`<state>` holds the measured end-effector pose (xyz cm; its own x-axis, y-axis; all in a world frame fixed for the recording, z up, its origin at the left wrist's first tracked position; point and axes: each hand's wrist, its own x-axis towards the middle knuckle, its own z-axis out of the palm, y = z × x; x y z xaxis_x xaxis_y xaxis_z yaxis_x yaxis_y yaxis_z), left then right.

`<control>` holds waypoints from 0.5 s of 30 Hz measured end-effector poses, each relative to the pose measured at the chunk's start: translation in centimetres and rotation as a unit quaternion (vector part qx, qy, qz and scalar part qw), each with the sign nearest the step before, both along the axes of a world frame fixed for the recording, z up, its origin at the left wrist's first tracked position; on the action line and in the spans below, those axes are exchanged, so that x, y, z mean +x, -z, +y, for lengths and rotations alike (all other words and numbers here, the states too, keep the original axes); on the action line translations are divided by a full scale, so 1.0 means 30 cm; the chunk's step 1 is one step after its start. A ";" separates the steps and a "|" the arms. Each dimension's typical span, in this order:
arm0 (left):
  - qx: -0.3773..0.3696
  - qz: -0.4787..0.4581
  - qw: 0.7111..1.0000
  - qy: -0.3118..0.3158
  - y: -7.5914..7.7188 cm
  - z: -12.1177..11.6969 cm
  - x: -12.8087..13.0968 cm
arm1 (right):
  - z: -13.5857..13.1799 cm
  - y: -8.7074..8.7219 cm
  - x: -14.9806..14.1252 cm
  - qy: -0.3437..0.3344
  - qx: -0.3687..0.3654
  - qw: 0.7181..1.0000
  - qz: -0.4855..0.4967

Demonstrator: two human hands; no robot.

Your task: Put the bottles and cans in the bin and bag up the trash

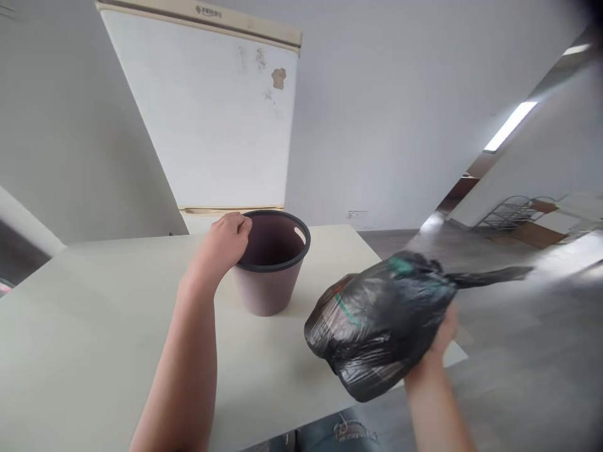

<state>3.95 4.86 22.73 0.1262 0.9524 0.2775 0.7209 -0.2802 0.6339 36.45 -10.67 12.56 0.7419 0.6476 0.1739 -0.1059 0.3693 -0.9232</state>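
A mauve trash can [267, 285] with a dark rim stands upright on the pale table, its inside dark and a handle slot showing on the right. My left hand [230, 233] is closed over the left side of that rim. Off to the right, above the table's edge, a filled black garbage bag [384, 326] hangs tilted, its twisted end pointing right. Behind and beneath it is my right hand [440, 342], gripping the bag; most of its fingers are hidden by the plastic. Orange and green contents show through the thin film.
The pale table [94, 326] ends at the right, above a grey floor [509, 370]. A white refrigerator [202, 113] stands behind the table. A wire rack [506, 213] and cardboard [539, 235] lie farther right. My jeans [330, 434] show at the near edge.
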 end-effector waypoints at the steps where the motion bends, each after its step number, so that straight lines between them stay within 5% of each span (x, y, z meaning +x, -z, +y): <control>1: -0.002 0.002 1.000 0.003 -0.002 -0.002 -0.001 | 0.000 0.053 0.018 0.005 -0.017 0.998 0.060; 4: -0.003 0.003 1.000 0.007 0.000 0.001 -0.003 | 0.018 0.175 0.082 -0.010 -0.062 0.987 0.145; 7: -0.001 0.019 1.000 -0.001 0.009 0.015 -0.005 | 0.057 0.239 0.153 -0.013 -0.108 0.983 0.144; 15: 0.026 0.031 0.999 0.014 0.037 0.059 -0.014 | 0.079 0.253 0.277 0.063 -0.200 0.975 -0.080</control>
<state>3.53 6.62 21.62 0.1702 0.9326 0.3183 0.7495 -0.3322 0.5726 44.75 -8.31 4.97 0.8038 0.5931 0.0457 0.0732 -0.0224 -0.9971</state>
